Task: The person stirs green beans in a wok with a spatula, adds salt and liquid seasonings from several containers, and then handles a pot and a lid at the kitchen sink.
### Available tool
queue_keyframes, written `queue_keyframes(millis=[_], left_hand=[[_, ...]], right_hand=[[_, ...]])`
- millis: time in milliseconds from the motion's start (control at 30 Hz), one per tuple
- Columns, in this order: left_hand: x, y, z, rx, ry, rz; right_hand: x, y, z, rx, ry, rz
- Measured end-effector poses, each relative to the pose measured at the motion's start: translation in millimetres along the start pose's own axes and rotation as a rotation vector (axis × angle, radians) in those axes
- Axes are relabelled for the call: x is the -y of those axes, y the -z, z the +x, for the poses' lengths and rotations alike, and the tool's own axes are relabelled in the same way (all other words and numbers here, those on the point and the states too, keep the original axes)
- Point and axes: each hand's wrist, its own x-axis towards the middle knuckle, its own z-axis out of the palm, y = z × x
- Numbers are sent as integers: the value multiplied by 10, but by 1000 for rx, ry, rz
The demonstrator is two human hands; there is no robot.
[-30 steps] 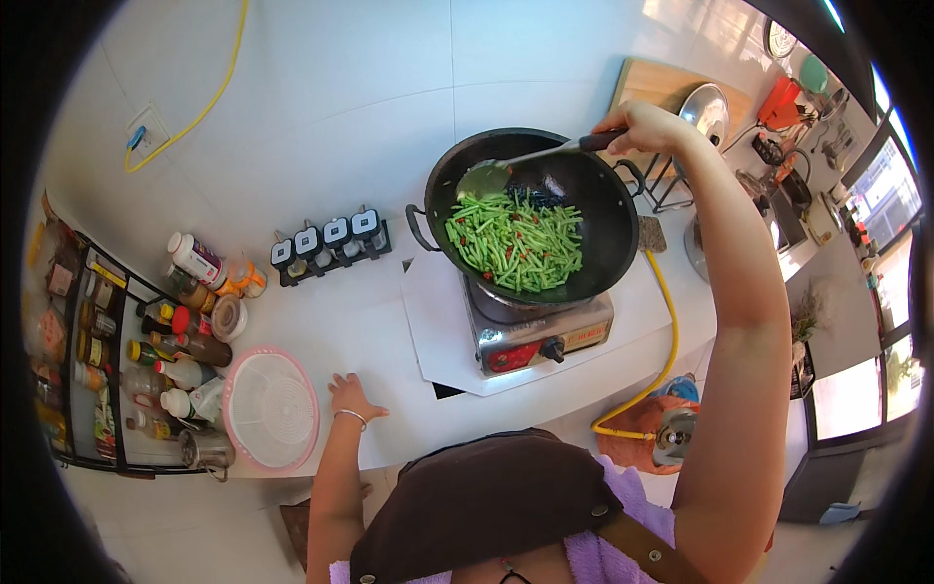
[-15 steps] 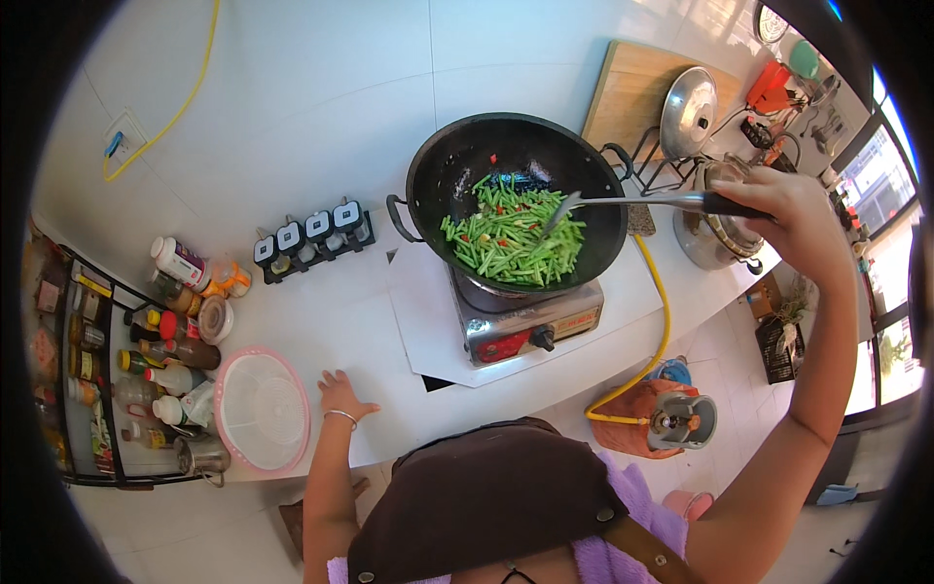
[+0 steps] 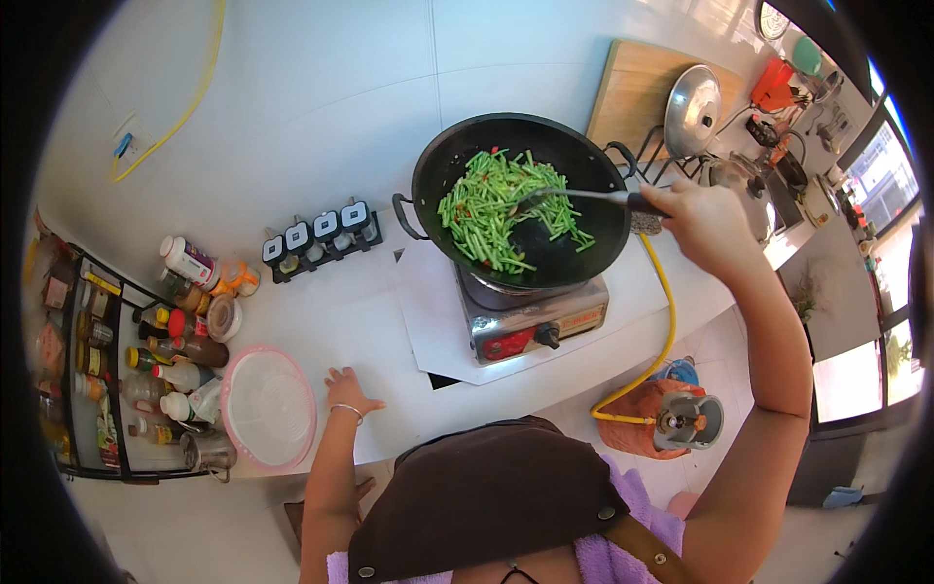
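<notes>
The person near me is wearing a dark brown apron (image 3: 486, 496), its broad bib looking plain. Round metal snaps (image 3: 605, 513) are marking its corners, and a lighter brown strap (image 3: 632, 539) with its own metal stud (image 3: 661, 559) is running toward the right shoulder. Fluffy lavender cloth (image 3: 637, 511), resembling towelling, is peeking out at both sides. A thin black cord (image 3: 519, 571) is showing at the neck, and a slim silvery bangle (image 3: 347, 408) is circling the wrist behind the left hand (image 3: 350, 391).
</notes>
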Motion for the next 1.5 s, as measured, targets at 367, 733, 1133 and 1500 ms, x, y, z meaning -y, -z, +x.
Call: queue_keyframes(millis=[367, 733, 1133, 1500], left_hand=[[216, -558, -188, -306, -83, -186], [1275, -776, -1076, -648, 806, -2401], [1689, -488, -237, -459, 652, -2072], [4036, 329, -850, -1460, 897, -833]], right_hand=[[465, -773, -144, -22, -27, 122], [710, -869, -949, 248, -539, 460], [1787, -620, -632, -52, 19, 647], [2117, -874, -857, 187, -2, 686]])
